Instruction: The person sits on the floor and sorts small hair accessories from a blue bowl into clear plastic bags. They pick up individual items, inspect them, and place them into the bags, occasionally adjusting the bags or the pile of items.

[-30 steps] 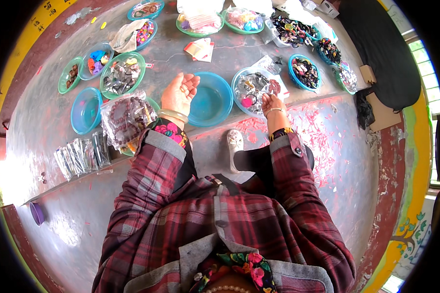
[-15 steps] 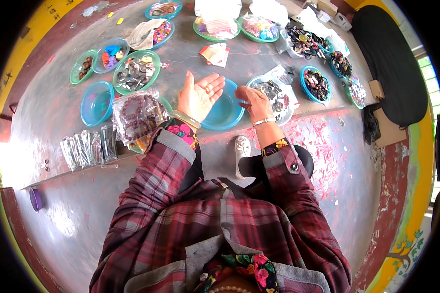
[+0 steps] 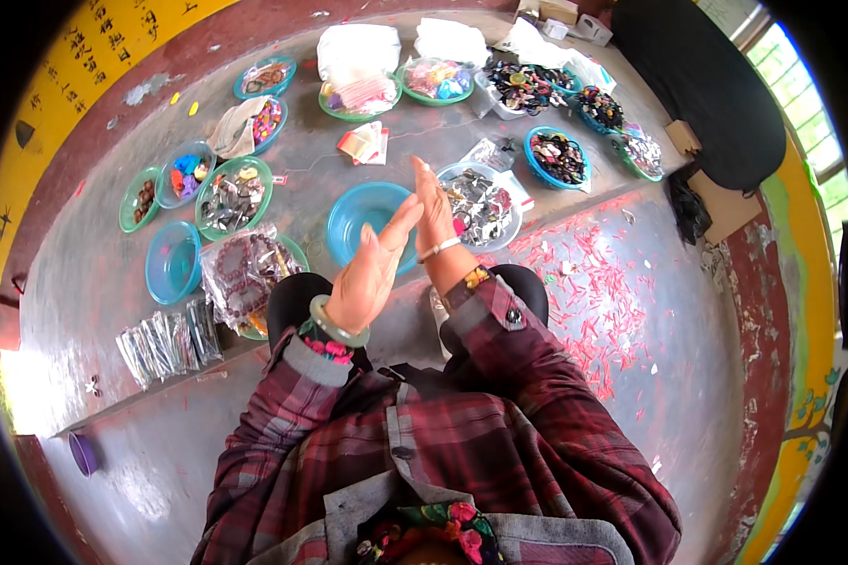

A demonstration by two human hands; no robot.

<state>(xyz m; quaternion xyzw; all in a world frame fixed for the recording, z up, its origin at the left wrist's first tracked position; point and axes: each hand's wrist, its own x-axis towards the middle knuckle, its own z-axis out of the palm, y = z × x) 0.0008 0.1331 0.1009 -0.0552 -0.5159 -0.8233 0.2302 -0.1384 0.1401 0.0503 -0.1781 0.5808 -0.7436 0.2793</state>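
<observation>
Two hands up in front of the person rn, held over the empty blue bowl [image 3: 372,218]. Left hand [image 3: 372,273] is open, palm turned inward, fingers straight. Right hand [image 3: 433,202] stands edge-on, fingers together pointing up, touching or nearly touching the left fingertips. Can't tell if anything tiny sits between the palms; nothing shows, so neither is gripping anything afaict. Green bangle [image 3: 334,325] on the left wrist, thin white band on the right.

The blue bowl sits on the grey ledge right below the hands, betw the knees and the rest of the spread. Looks like thin plastic imo: light, a bit flexy, prob slides easy on the smooth concrete. Best grab would be the rim, pinch from the near side.

Just right of it is a bowl of dark mixed clips [image 3: 481,202], w/ a clear bag half in it. Left side: green bowl of silvery bits [image 3: 233,196], another empty blue bowl [image 3: 172,261], a clear bag of brown beads [image 3: 245,273], and a fan of small plastic packets [image 3: 165,339]. Further back more bowls of colourful pieces and white bags. Lots of red scraps [image 3: 594,282] litter the floor to the right.
</observation>
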